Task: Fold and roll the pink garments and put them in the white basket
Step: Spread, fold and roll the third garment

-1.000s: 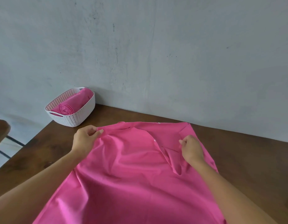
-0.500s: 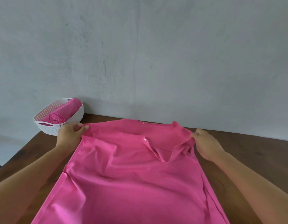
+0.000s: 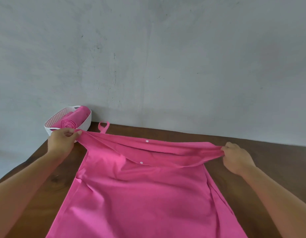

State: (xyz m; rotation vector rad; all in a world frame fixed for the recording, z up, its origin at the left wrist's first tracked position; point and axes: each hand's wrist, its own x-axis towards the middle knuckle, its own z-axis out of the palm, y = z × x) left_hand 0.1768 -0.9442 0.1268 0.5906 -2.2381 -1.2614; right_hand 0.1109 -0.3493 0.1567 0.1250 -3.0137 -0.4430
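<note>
I see the pink garment point(image 3: 140, 191) stretched taut between grips: left hand point(image 3: 63, 143) pinches its far-left corner beside the white basket point(image 3: 87, 121), right hand point(image 3: 236, 157) pinches its far-right corner.

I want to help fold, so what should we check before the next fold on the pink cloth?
1. The left hand pinches the pink garment at its far left corner: ok.
2. The right hand grips its far right corner: ok.
3. It lies smooth on the table: not ok, creases near the snaps.
4. The loop strap is tucked in: not ok, it sticks out beyond the far edge.
5. Room in the white basket beside the rolled garment: cannot tell, the left hand hides part.
</note>
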